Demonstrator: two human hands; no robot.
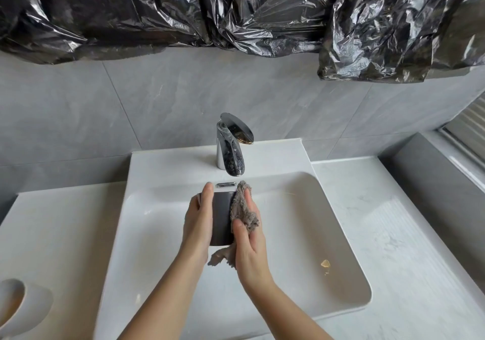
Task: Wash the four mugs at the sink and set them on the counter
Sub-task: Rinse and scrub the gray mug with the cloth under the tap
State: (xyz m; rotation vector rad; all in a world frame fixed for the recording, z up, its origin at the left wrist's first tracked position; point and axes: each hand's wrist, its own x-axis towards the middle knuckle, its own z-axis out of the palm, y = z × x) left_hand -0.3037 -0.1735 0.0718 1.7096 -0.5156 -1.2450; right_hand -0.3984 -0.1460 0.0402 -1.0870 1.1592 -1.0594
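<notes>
A dark grey mug (222, 217) hangs over the white sink basin (296, 224), below the chrome tap (231, 147). My left hand (198, 220) holds the mug along its left side, fingers wrapped behind it. My right hand (250, 237) presses a grey cloth (242, 208) against the mug's right side, thumb and fingers folded over the cloth. No water runs from the tap. At the lower left edge, a white mug (15, 305) stands on the counter, only partly in view.
White counter (60, 229) lies left of the sink, and a marbled counter with a ribbed drain area (401, 237) lies right. Black plastic sheeting (236, 11) hangs above the grey tiled wall. A small yellowish scrap (325, 263) lies in the basin.
</notes>
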